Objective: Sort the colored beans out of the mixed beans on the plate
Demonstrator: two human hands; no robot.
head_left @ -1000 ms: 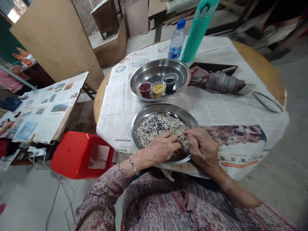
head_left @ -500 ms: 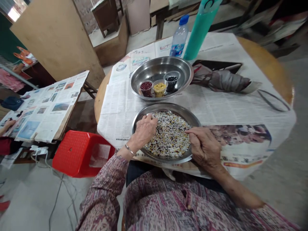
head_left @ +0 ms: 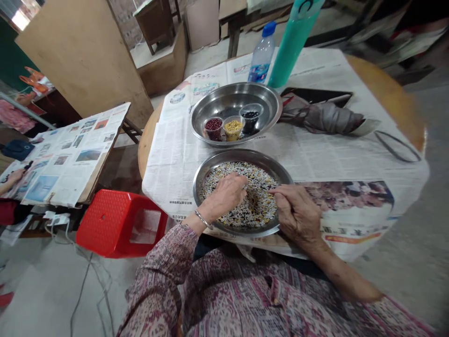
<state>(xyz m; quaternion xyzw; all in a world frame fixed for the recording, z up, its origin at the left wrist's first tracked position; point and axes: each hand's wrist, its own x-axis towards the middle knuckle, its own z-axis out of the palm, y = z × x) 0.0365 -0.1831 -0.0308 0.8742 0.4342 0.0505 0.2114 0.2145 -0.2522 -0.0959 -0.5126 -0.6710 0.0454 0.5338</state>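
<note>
The left hand (head_left: 229,191) is in the near steel bowl (head_left: 277,174), fingers bent down onto a mix of white, yellow and dark grains (head_left: 257,206); its fingertips are hidden, so how far they are closed, and whether they pinch any grains, cannot be told. A metal bracelet (head_left: 203,220) circles that wrist. The right hand (head_left: 300,215) is at the right side of the same bowl, fingers curled and forefinger reaching over the rim; whether it clamps the rim cannot be told. The grains spread over most of the bowl's bottom. Just beyond, a second steel bowl (head_left: 206,106) holds three clear cups: one of dark red beans (head_left: 213,125), one of yellow kernels (head_left: 233,126) and one of black beans (head_left: 250,116). Behind it stand a blue-capped water bottle (head_left: 261,61) and a taller green bottle (head_left: 291,47), and to its right lies a folded grey umbrella (head_left: 326,117) in front of a dark flat object (head_left: 315,95). All this sits on newspaper (head_left: 175,159) over a round wooden table (head_left: 396,91). To the left are a red plastic stool (head_left: 105,217) and a newspaper-covered side table (head_left: 79,164), where another person's hand (head_left: 16,177) shows at the picture's edge.
</note>
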